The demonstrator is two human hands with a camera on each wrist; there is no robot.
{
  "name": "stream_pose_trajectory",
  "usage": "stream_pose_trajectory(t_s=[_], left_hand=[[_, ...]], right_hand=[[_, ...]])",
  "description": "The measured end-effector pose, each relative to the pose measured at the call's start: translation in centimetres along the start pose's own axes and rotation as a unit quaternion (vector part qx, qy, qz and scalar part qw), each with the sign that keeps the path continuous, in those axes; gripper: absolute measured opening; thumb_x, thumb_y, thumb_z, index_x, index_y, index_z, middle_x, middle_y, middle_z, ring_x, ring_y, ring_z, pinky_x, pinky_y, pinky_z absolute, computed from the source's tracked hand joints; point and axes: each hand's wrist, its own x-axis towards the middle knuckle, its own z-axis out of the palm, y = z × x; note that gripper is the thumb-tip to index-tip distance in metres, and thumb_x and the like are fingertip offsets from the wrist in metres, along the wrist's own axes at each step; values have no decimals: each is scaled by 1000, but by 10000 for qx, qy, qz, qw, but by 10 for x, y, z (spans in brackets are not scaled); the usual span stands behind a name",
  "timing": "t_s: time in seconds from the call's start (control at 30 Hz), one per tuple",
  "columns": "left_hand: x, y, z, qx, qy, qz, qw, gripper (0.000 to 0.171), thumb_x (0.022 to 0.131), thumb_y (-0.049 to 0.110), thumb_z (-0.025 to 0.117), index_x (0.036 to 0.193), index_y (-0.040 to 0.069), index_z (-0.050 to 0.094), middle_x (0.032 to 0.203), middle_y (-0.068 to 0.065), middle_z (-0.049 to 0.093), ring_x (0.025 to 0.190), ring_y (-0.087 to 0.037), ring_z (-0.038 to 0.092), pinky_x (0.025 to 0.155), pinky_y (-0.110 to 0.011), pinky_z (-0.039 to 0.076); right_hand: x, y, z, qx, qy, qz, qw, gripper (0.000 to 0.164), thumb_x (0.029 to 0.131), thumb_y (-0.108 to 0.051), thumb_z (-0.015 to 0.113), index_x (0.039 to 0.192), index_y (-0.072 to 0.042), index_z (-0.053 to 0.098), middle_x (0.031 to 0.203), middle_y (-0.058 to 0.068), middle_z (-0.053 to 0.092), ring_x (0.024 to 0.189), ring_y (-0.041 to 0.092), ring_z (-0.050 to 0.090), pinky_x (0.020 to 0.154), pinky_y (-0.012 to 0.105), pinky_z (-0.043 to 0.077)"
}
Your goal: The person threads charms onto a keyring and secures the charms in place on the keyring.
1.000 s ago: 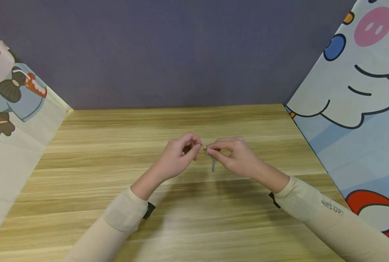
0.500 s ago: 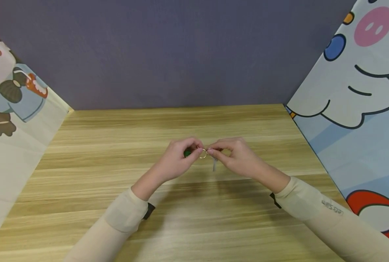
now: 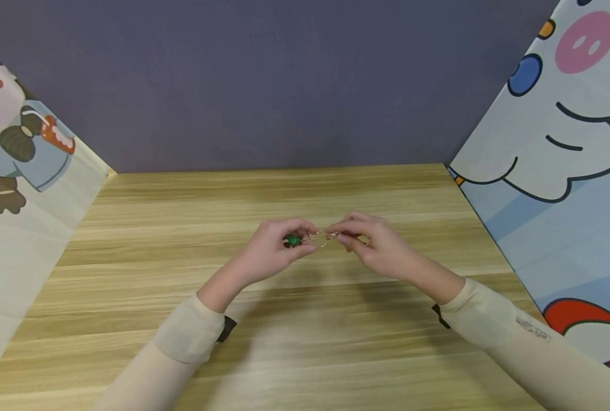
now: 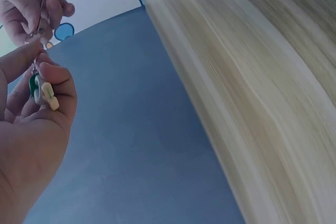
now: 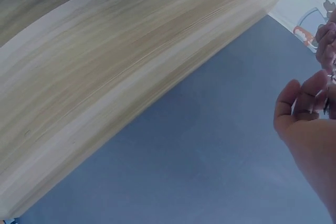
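Note:
Over the middle of the table, my left hand [image 3: 270, 251] pinches a thin gold key ring [image 3: 322, 246] between thumb and fingertips. A green charm [image 3: 294, 240] hangs from the ring inside that hand; the left wrist view shows a cream piece [image 4: 50, 96] beside it. Facing it from the right, my right hand [image 3: 384, 248] pinches a small key at the other side of the ring. Its thin shaft [image 4: 41, 10] points up in the left wrist view, while the fingers mostly cover it in the head view. Between the two hands, the ring spans a narrow gap.
The light wooden table [image 3: 305, 348] runs up to a dark grey-blue panel [image 3: 284, 85] at the back. Cartoon-printed walls stand left [image 3: 43, 240] and right [image 3: 541, 240]. Long cream sleeves cover both arms, with dark straps at the wrists.
Both hands have shifted slightly, the right one outward. The green charm has come into fuller view in my left hand. The key that hung below my right fingers has turned up into them.

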Motion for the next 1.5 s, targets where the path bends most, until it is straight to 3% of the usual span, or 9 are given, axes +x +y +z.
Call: stream_pose_trajectory(t_s=[0.23,0.43,0.57,0.7,0.8,0.93,1.17,1.37,1.5], left_hand=[[-3,-3,-4,491,265,247,9981,12,99,12,77,110,8,79,106,-6,80,79,-8,66,68,-24,56],[-6,-8,-7,825,410,492,9945,11,97,12,79,107,8,80,100,-4,80,76,-7,63,66,-23,55],[-8,-8,-9,871,434,397,9945,17,95,13,81,111,6,79,98,-4,79,77,-8,63,66,-23,55],[-10,-7,-12,849,417,271,9951,18,96,14,80,113,7,78,96,-3,77,77,-8,62,65,-23,55],[-11,-6,-15,852,374,245,9954,17,97,15,79,112,9,78,93,-1,75,76,-8,61,65,-24,54],[-13,-6,-17,888,336,239,9952,18,97,16,79,114,10,78,92,0,74,75,-8,59,63,-24,53],[-17,-8,-18,1048,302,540,9926,15,97,16,80,110,8,79,90,2,74,73,-6,60,63,-23,54],[-20,-14,-20,1036,366,779,9909,14,95,16,82,107,10,80,89,2,75,75,-5,60,65,-23,54],[-21,-15,-21,1040,397,852,9901,13,94,17,83,105,11,80,88,3,75,75,-5,60,65,-23,54]], right_hand=[[-6,4,-3,62,60,562,9984,26,101,-8,72,126,-2,73,97,7,76,83,12,68,65,28,56],[-8,5,-7,-417,90,457,9980,16,99,-12,76,114,-9,78,93,-1,77,81,7,66,69,26,55],[-12,9,-10,-551,208,75,9982,19,98,-12,77,116,-10,79,91,-3,77,75,5,62,63,25,52],[-16,13,-12,-331,230,-211,9990,25,96,-11,79,120,-9,81,87,-6,75,66,3,56,56,25,48],[-19,15,-14,-33,85,-366,9993,29,93,-10,81,121,-7,81,84,-7,73,64,3,57,52,24,47],[-20,15,-15,-234,-89,-931,9953,28,88,-9,85,116,-6,82,87,-5,77,63,-1,59,52,19,48],[-20,18,-14,-1159,-78,-2028,9723,26,87,-9,86,112,-2,82,86,-1,76,64,-6,54,56,9,46],[-20,25,-16,-1308,90,-2820,9504,14,97,-12,78,105,-2,83,85,2,74,65,1,57,58,12,48],[-20,29,-17,-1408,121,-3029,9425,21,104,-18,70,106,-1,82,88,3,76,67,3,63,60,12,51]])
